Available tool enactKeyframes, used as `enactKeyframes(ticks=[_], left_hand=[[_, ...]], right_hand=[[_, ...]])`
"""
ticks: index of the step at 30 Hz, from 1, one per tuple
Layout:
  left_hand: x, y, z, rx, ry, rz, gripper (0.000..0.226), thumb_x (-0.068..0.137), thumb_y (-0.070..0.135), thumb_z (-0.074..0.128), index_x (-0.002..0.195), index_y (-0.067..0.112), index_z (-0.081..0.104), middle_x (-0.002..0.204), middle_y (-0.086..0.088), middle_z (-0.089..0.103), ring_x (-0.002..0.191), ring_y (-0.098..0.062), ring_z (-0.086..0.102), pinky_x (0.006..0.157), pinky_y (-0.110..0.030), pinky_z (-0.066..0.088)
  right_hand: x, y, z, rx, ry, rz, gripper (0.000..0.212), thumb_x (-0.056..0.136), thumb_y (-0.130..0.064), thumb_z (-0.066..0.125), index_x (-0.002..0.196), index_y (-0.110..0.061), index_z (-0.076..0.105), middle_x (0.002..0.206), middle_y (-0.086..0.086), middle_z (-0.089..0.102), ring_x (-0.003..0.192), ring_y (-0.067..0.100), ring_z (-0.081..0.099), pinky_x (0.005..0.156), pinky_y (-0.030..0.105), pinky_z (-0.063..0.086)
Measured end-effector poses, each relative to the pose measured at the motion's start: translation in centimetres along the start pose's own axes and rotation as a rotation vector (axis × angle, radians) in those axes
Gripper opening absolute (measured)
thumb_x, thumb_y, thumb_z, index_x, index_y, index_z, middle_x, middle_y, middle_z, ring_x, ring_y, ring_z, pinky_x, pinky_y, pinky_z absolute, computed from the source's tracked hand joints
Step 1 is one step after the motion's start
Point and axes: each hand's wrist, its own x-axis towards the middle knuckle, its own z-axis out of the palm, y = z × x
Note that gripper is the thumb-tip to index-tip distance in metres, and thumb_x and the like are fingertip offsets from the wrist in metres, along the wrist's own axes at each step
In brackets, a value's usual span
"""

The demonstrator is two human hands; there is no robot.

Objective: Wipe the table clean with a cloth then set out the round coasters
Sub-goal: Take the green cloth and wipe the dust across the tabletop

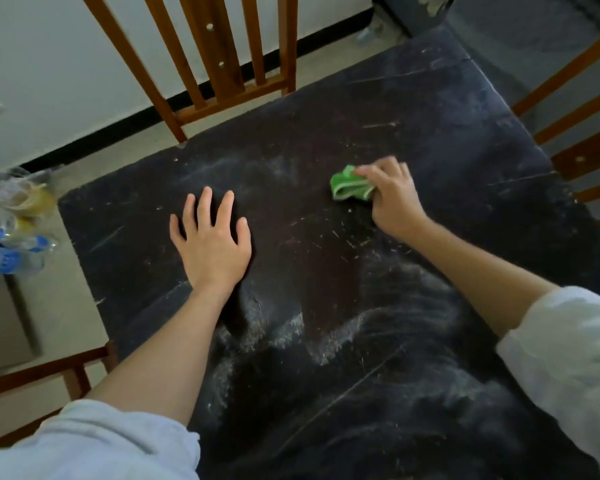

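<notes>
While the left hand [211, 243] lies flat with fingers spread on the dusty dark table [413, 116], the right hand [392, 195] grips a bunched green cloth [349, 184] against it.

Two bare forearms in shot, left sleeve [94, 441] pale grey-blue and pushed up near the elbow, right sleeve [565, 344] pale off-white, soft loose fabric, no watch, no rings
</notes>
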Motion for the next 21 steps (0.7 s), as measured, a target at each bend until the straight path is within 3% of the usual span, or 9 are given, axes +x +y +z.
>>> enactKeyframes(ticks=[2,4,6,8,10,12,15,18,21], left_hand=[[0.1,0.0,0.0,0.009,0.001,0.004,0.048,0.094,0.038,0.039,0.14,0.026,0.04,0.152,-0.007,0.03,0.143,-0.028,0.017,0.114,-0.055,0.01],[0.0,0.0,0.0,0.012,0.003,0.012,0.047,0.094,0.038,0.038,0.14,0.025,0.04,0.151,-0.008,0.031,0.142,-0.029,0.018,0.114,-0.055,0.011],[0.1,-0.1,0.1,0.017,0.005,0.009,0.047,0.095,0.037,0.038,0.14,0.025,0.04,0.151,-0.009,0.031,0.142,-0.029,0.018,0.114,-0.055,0.011],[0.0,-0.1,0.1,0.015,0.005,0.001,0.046,0.095,0.036,0.038,0.14,0.024,0.04,0.151,-0.009,0.031,0.142,-0.03,0.018,0.114,-0.055,0.01],[-0.1,0.1,0.0,0.013,0.015,0.001,0.046,0.096,0.035,0.038,0.14,0.024,0.041,0.151,-0.009,0.032,0.142,-0.03,0.019,0.114,-0.055,0.011],[-0.1,0.2,-0.1,0.023,0.017,-0.001,0.045,0.096,0.035,0.037,0.139,0.024,0.042,0.151,-0.009,0.033,0.142,-0.029,0.02,0.114,-0.055,0.012],[-0.1,0.1,-0.1,0.019,0.009,-0.008,0.045,0.096,0.035,0.037,0.139,0.025,0.042,0.151,-0.008,0.033,0.142,-0.029,0.02,0.114,-0.054,0.012],[0.1,0.2,-0.1,0.018,-0.01,-0.008,0.045,0.096,0.035,0.037,0.14,0.026,0.041,0.152,-0.007,0.031,0.142,-0.028,0.018,0.114,-0.054,0.011],[0.0,0.3,-0.2,0.035,-0.034,-0.012,0.046,0.097,0.036,0.035,0.141,0.027,0.038,0.153,-0.007,0.028,0.143,-0.028,0.016,0.115,-0.054,0.01]], right_hand=[[-5.2,-1.0,0.2,0.056,-0.114,-0.22,0.056,0.066,0.003,0.032,0.113,-0.016,0.057,0.099,0.02,0.054,0.083,0.038,0.05,0.073,0.04,0.042],[-10.6,-2.4,-0.8,0.133,-0.369,-0.358,0.057,0.066,0.005,0.035,0.112,-0.02,0.058,0.1,0.013,0.054,0.087,0.026,0.049,0.077,0.032,0.04],[-12.5,-2.8,-1.9,0.237,-0.519,-0.332,0.054,0.071,0.007,0.04,0.113,-0.018,0.062,0.104,0.009,0.053,0.093,0.02,0.048,0.081,0.022,0.039],[-9.6,-2.0,-2.3,0.267,-0.352,-0.216,0.047,0.073,0.009,0.042,0.11,-0.007,0.065,0.099,0.015,0.055,0.091,0.029,0.053,0.077,0.03,0.045],[-4.5,0.2,-2.7,0.205,-0.045,-0.086,0.043,0.071,0.012,0.044,0.106,0.0,0.066,0.093,0.023,0.056,0.085,0.04,0.054,0.076,0.036,0.042],[-0.5,2.9,-3.3,0.117,0.097,0.089,0.042,0.077,0.01,0.047,0.112,-0.004,0.064,0.099,0.024,0.056,0.093,0.043,0.051,0.082,0.034,0.038],[-1.6,4.1,-2.3,0.032,0.065,0.266,0.045,0.079,0.011,0.049,0.119,-0.008,0.06,0.109,0.021,0.054,0.099,0.04,0.048,0.084,0.033,0.034],[-8.6,1.6,-1.3,0.096,-0.064,0.029,0.047,0.071,0.018,0.048,0.111,-0.003,0.063,0.101,0.019,0.056,0.088,0.035,0.052,0.075,0.033,0.04],[-15.2,-1.0,-2.0,0.257,-0.436,-0.12,0.046,0.079,0.01,0.046,0.114,-0.015,0.063,0.104,0.005,0.053,0.091,0.02,0.052,0.078,0.03,0.046]])
